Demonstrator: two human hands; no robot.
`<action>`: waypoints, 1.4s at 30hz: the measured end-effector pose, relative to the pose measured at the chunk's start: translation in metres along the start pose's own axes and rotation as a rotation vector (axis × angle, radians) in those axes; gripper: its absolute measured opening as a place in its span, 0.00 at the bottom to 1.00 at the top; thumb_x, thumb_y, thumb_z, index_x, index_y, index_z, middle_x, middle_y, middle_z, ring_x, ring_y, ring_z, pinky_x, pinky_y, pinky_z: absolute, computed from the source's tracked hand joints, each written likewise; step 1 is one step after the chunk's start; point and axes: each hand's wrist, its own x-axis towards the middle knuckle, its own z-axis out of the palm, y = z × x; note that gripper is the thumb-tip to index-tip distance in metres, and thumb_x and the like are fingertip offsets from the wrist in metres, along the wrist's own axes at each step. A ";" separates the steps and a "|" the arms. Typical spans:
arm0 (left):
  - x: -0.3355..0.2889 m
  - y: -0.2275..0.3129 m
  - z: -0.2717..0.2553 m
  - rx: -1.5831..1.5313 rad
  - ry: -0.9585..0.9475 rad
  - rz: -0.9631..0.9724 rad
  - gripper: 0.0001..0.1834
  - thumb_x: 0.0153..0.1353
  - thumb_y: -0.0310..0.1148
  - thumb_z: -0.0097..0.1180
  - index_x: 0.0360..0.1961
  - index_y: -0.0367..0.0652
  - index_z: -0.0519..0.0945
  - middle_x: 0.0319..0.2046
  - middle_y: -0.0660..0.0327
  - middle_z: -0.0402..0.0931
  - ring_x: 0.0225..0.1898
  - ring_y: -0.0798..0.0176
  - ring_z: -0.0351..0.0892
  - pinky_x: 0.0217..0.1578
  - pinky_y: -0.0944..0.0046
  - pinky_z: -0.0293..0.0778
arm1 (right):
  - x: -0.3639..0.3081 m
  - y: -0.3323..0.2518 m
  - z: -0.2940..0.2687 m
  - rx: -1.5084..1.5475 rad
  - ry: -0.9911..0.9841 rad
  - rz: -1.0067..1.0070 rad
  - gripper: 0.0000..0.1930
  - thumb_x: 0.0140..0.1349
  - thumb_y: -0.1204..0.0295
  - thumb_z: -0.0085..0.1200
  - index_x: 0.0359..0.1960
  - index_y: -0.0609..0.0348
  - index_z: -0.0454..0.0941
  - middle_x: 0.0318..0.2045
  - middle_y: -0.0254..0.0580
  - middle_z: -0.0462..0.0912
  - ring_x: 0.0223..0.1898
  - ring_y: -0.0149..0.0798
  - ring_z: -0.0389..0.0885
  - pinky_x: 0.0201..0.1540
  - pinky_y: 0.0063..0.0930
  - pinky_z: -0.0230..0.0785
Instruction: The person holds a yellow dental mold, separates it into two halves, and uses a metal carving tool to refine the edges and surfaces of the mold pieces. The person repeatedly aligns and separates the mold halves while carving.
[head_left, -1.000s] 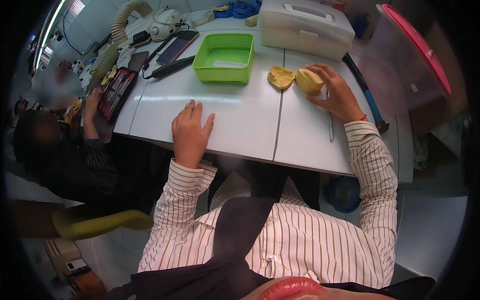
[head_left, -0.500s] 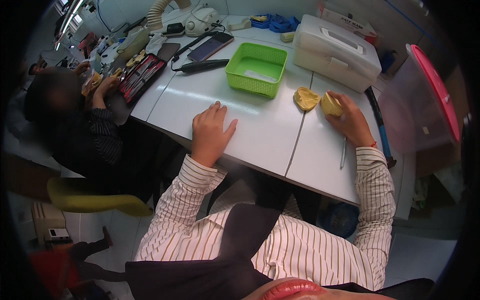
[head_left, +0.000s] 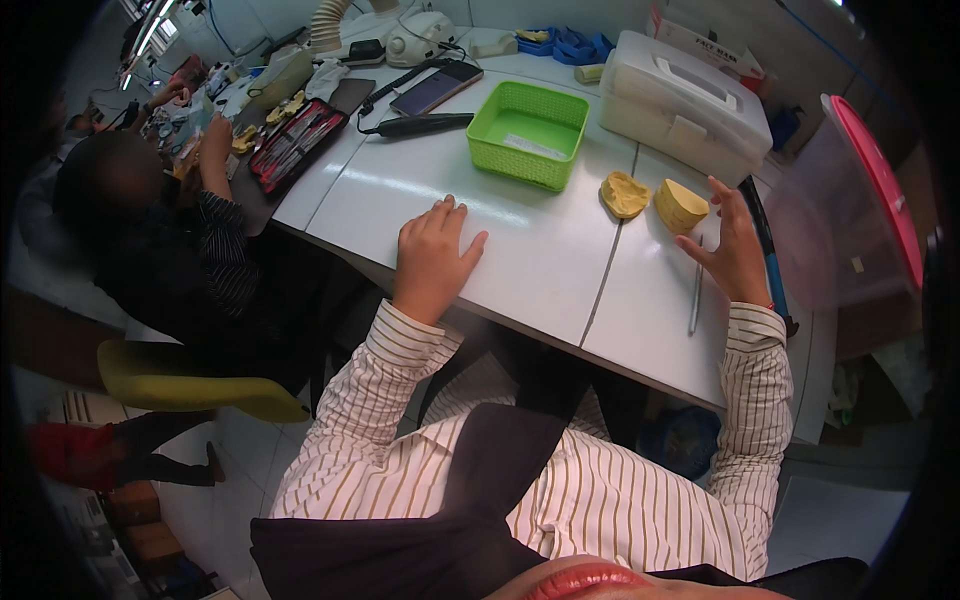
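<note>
My left hand (head_left: 432, 258) lies flat on the white table, fingers stretched and thumb out, holding nothing. At the right, my right hand (head_left: 732, 245) is open, thumb and fingers apart, just beside a yellow dental plaster model (head_left: 681, 208) that stands on the table. A second yellow plaster model (head_left: 625, 195) rests to its left, close to a seam in the tabletop. A thin metallic pen-like tool (head_left: 695, 295) lies nearer to me, below the right hand. Beyond the hands sits a green plastic basket (head_left: 530, 165) with a white label inside.
Behind are a phone (head_left: 436, 88), a black handpiece (head_left: 425, 125) with a coiled cord, and a translucent storage box (head_left: 685, 100). A hammer with a blue handle (head_left: 775, 280) and a clear bin with a pink lid (head_left: 875, 180) stand right. A co-worker sits left by a tool case (head_left: 297, 147).
My right hand has let go of the yellow plaster model and drawn back to the right, its fingers opening. The left hand stays flat. The view has shifted slightly.
</note>
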 end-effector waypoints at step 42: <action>0.143 0.138 0.069 -0.419 -0.271 0.591 0.31 0.53 0.39 0.65 0.58 0.45 0.70 0.53 0.56 0.73 0.55 0.52 0.71 0.53 0.57 0.69 | -0.013 0.048 0.022 0.900 0.143 0.314 0.12 0.59 0.67 0.60 0.39 0.54 0.71 0.28 0.27 0.71 0.31 0.23 0.69 0.33 0.18 0.65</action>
